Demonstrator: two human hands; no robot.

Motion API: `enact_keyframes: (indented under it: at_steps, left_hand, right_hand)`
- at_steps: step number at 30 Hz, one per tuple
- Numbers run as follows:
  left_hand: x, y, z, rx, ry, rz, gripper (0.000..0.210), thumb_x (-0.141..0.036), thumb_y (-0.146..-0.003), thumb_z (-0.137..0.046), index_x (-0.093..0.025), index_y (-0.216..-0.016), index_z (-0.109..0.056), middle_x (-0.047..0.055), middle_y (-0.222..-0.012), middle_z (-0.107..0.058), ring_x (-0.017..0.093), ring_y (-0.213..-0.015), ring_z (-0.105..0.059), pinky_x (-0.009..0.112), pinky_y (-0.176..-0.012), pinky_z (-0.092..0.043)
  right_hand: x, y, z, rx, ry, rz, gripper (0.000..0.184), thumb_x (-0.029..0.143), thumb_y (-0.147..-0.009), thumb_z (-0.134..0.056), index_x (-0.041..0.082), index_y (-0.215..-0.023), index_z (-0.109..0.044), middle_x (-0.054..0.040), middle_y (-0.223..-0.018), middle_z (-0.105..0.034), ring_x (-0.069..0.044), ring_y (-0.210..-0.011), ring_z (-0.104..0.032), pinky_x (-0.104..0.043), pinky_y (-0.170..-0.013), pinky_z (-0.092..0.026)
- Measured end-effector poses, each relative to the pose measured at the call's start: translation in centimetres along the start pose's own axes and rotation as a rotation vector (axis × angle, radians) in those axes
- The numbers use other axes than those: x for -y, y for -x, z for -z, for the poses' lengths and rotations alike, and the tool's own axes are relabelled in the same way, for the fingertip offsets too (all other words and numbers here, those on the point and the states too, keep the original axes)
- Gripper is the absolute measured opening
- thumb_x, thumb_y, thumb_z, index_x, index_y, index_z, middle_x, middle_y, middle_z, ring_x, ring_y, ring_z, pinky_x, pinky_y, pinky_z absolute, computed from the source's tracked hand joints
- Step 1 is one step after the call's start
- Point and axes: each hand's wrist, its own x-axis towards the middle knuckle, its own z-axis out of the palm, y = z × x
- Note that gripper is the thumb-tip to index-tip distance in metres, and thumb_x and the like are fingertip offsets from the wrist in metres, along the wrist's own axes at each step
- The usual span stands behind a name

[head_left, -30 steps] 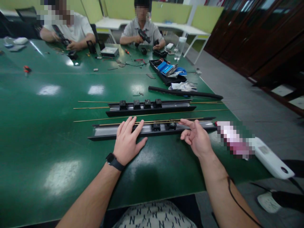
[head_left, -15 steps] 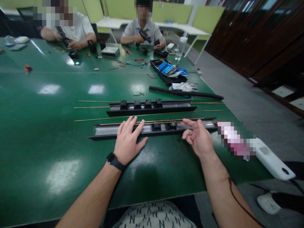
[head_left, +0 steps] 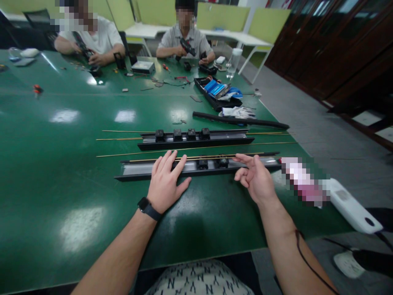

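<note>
My left hand [head_left: 166, 176], a dark watch on its wrist, lies palm down with fingers spread across the near black channel rail [head_left: 135, 169]. Its fingertips reach thin brass-coloured rods [head_left: 202, 157] lying along the rail's far edge. My right hand [head_left: 258, 176] is over the right part of the same rail, palm turned inward. Some of its fingers stretch to the rods, the others are loosely bent; no firm grip shows. Between the hands, small black blocks [head_left: 203, 163] sit in the rail. Behind it stands a second rail [head_left: 196, 143] with several black blocks and rods at both ends.
Further back are a black foam-like strip [head_left: 241, 120], white gloves [head_left: 238, 112] and a black tray [head_left: 205, 92] holding blue items. At right lie a blurred pink object [head_left: 305, 182] and a white device [head_left: 351, 205]. Two people work across the green table [head_left: 101, 217], one holding a drill [head_left: 187, 47].
My hands and the rails stay practically still. At the far left, the seated person's head and hands have shifted slightly.
</note>
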Motion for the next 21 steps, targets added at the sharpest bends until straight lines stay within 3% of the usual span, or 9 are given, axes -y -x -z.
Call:
enact_keyframes:
  at_steps: [5, 21]
  left_hand:
    - [-0.02, -0.01, 0.02, -0.002, 0.010, 0.002, 0.064, -0.043, -0.095, -0.065, -0.023, -0.154, -0.050, 0.017, -0.162, -0.047, 0.034, -0.155, -0.037, 0.055, -0.127, -0.029]
    - [-0.09, -0.02, 0.17, 0.019, 0.007, 0.005, 0.065, -0.043, -0.095, -0.064, -0.024, -0.155, -0.049, 0.017, -0.163, -0.045, 0.034, -0.156, -0.036, 0.055, -0.127, -0.028]
  right_hand:
    - [0.01, 0.25, -0.33, 0.030, 0.019, 0.009, 0.052, 0.063, -0.097, -0.056, 0.019, -0.115, -0.075, -0.0135, -0.125, -0.072, -0.009, -0.053, -0.063, -0.020, -0.033, -0.023]
    - [0.25, 0.04, -0.07, -0.014, 0.007, -0.003, 0.056, 0.067, -0.096, -0.055, 0.018, -0.112, -0.076, -0.0143, -0.119, -0.073, -0.009, -0.053, -0.064, -0.019, -0.032, -0.024]
